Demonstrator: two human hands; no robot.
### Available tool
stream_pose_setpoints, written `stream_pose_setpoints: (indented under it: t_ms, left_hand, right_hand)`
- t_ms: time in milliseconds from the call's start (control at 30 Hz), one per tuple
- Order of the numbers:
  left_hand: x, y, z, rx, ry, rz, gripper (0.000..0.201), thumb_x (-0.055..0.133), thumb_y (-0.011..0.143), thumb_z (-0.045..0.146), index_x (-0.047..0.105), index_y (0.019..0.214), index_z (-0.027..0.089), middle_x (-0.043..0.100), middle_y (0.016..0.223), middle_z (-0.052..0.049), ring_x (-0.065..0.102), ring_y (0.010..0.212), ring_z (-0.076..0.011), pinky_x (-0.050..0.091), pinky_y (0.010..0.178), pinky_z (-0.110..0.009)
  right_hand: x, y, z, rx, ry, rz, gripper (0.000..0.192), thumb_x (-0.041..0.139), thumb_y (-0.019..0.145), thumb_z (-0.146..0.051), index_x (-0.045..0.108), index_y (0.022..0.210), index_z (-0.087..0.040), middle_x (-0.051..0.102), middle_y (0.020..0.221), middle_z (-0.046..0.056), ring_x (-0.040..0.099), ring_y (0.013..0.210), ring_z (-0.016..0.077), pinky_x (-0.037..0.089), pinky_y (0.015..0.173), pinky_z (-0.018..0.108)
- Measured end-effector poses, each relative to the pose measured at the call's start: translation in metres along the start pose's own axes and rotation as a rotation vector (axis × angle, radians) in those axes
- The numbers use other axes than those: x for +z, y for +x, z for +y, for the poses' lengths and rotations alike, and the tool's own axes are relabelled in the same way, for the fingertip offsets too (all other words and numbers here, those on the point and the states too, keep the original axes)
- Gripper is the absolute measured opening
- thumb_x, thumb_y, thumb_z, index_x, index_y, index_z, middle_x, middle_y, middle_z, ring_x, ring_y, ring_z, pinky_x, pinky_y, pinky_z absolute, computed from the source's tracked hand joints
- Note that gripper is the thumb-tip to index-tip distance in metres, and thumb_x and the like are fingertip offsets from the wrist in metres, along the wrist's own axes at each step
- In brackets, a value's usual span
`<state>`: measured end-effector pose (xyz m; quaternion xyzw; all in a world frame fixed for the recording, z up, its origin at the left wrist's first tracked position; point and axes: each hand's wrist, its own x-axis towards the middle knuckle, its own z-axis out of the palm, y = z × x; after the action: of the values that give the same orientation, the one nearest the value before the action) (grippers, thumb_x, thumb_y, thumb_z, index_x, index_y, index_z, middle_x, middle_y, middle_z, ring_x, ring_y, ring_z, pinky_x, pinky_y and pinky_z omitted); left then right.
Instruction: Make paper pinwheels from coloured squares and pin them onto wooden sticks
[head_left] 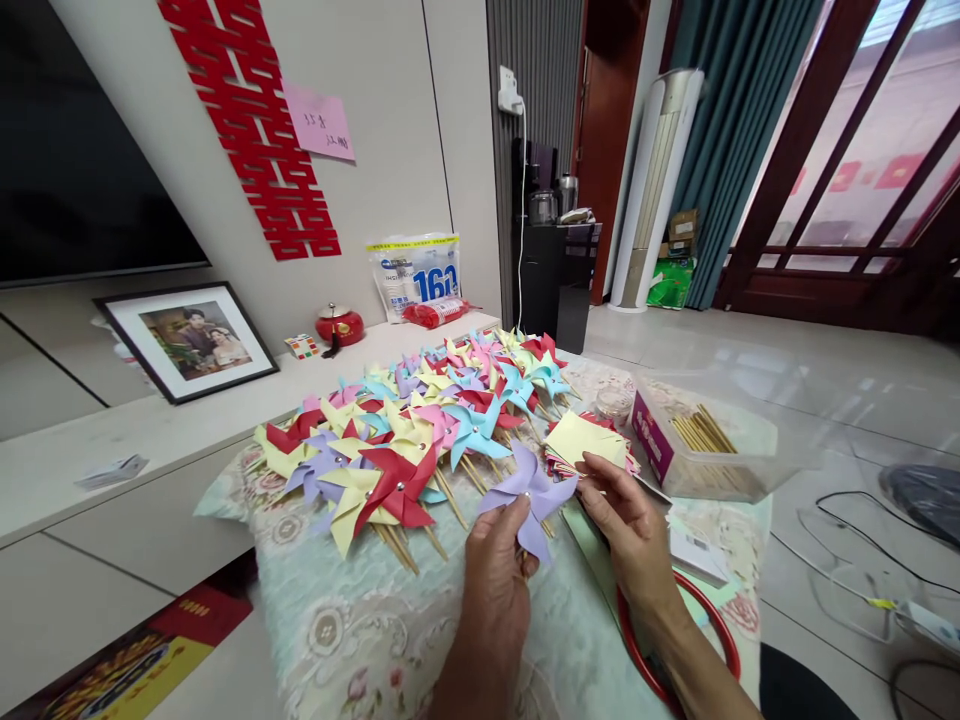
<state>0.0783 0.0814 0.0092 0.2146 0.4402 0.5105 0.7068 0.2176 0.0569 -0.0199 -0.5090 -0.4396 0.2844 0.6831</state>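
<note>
Pinching a lavender paper pinwheel (538, 505) near its hub, the left hand (499, 565) is curled closed, with the thumb set on the front and the fingers behind. The right hand (636, 535) is held beside it with thumb and fingers bent and partly apart, close to one vane tip; whether that tip is gripped cannot be told. Just beyond the right fingertips, a stack of coloured paper (589, 440) is topped by a pale yellow sheet. Beneath the right wrist, a red loop (726, 632) is partly hidden. A large cluster of pinwheels (401, 487) in red, yellow, blue, pink and lavender is spread over the floral tablecloth (405, 620), left of and beyond the hands, with several sticks turned toward the near edge. To the right, wooden sticks (701, 430) are held in a clear plastic bin (724, 480). Farther off, a framed photograph (199, 340), a red lidded jar (341, 325) and a bag printed "160" (435, 285) are placed along a white cabinet (45, 470), below red cut-out characters (251, 130) fixed to the wall.
</note>
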Motion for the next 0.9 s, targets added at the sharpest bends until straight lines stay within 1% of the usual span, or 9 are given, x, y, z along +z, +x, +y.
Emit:
stream_pose_setpoints:
  t_ms: [67,133,200,267,333,433,633,767,900]
  left_hand:
    - [-0.003,0.003,-0.001,0.003,-0.017,0.026,0.032,0.080,0.060,0.034,0.057,0.076,0.019,0.055,0.060,0.006,0.045,0.047,-0.0077,0.027,0.043,-0.019]
    - [-0.008,0.005,0.000,0.016,-0.032,0.040,0.033,0.082,0.058,0.033,0.057,0.074,0.019,0.054,0.058,0.006,0.044,0.046,-0.0077,0.027,0.043,-0.019]
    - [-0.011,0.004,0.002,0.031,-0.046,0.027,0.033,0.083,0.059,0.033,0.059,0.076,0.019,0.054,0.057,0.006,0.043,0.046,-0.0080,0.028,0.043,-0.020]
    - [-0.012,0.002,0.003,0.032,-0.060,-0.007,0.032,0.083,0.060,0.034,0.062,0.079,0.019,0.057,0.059,0.005,0.045,0.048,-0.0085,0.030,0.044,-0.020]
    - [-0.011,-0.001,0.004,0.021,-0.061,-0.020,0.034,0.084,0.059,0.035,0.063,0.080,0.018,0.061,0.062,0.004,0.048,0.049,-0.0088,0.031,0.045,-0.020]
    - [-0.008,-0.004,0.003,0.024,-0.050,-0.002,0.036,0.085,0.055,0.036,0.064,0.078,0.017,0.062,0.062,0.003,0.047,0.048,-0.0079,0.030,0.043,-0.019]
    - [-0.006,-0.006,0.000,0.049,-0.018,-0.023,0.035,0.085,0.054,0.035,0.063,0.074,0.017,0.055,0.056,0.006,0.041,0.045,-0.0063,0.028,0.043,-0.018]
    - [-0.006,-0.005,-0.003,0.061,-0.007,-0.035,0.036,0.085,0.055,0.036,0.066,0.079,0.017,0.054,0.056,0.006,0.040,0.045,-0.0062,0.027,0.043,-0.018]
    - [-0.007,-0.005,-0.006,0.075,0.033,-0.027,0.035,0.084,0.056,0.037,0.066,0.077,0.016,0.055,0.057,0.005,0.041,0.046,-0.0063,0.027,0.042,-0.018]
  right_hand:
    - [-0.001,-0.001,-0.004,-0.141,-0.125,-0.009,0.036,0.068,0.090,-0.035,0.065,0.126,-0.029,0.064,0.128,0.009,0.064,0.107,0.0237,0.052,0.091,0.041]
    - [0.000,-0.001,-0.008,-0.296,-0.249,-0.065,0.036,0.066,0.091,-0.030,0.064,0.127,-0.030,0.059,0.133,0.009,0.058,0.117,0.0256,0.052,0.090,0.041]
    - [0.001,-0.001,-0.012,-0.419,-0.367,-0.129,0.037,0.066,0.091,-0.026,0.063,0.127,-0.029,0.055,0.135,0.010,0.052,0.124,0.0277,0.049,0.094,0.044]
    - [0.003,-0.001,-0.014,-0.501,-0.460,-0.173,0.038,0.067,0.090,-0.024,0.063,0.128,-0.028,0.053,0.136,0.012,0.050,0.126,0.0289,0.045,0.100,0.048]
    - [0.004,-0.001,-0.015,-0.556,-0.514,-0.196,0.035,0.067,0.090,-0.023,0.063,0.126,-0.026,0.051,0.138,0.013,0.049,0.126,0.0300,0.044,0.102,0.050]
    - [0.005,-0.002,-0.015,-0.606,-0.562,-0.213,0.027,0.067,0.090,-0.023,0.066,0.117,-0.024,0.051,0.138,0.014,0.049,0.126,0.0314,0.044,0.099,0.051]
    - [0.007,-0.002,-0.017,-0.673,-0.606,-0.219,0.008,0.064,0.091,-0.018,0.067,0.098,-0.021,0.055,0.133,0.014,0.051,0.120,0.0309,0.043,0.096,0.049]
    - [0.009,-0.002,-0.018,-0.676,-0.584,-0.223,0.007,0.063,0.090,-0.016,0.067,0.094,-0.021,0.058,0.129,0.013,0.053,0.117,0.0297,0.044,0.095,0.047]
    - [0.008,-0.003,-0.020,-0.650,-0.557,-0.230,0.008,0.063,0.089,-0.015,0.067,0.093,-0.021,0.059,0.128,0.012,0.053,0.118,0.0292,0.043,0.096,0.045]
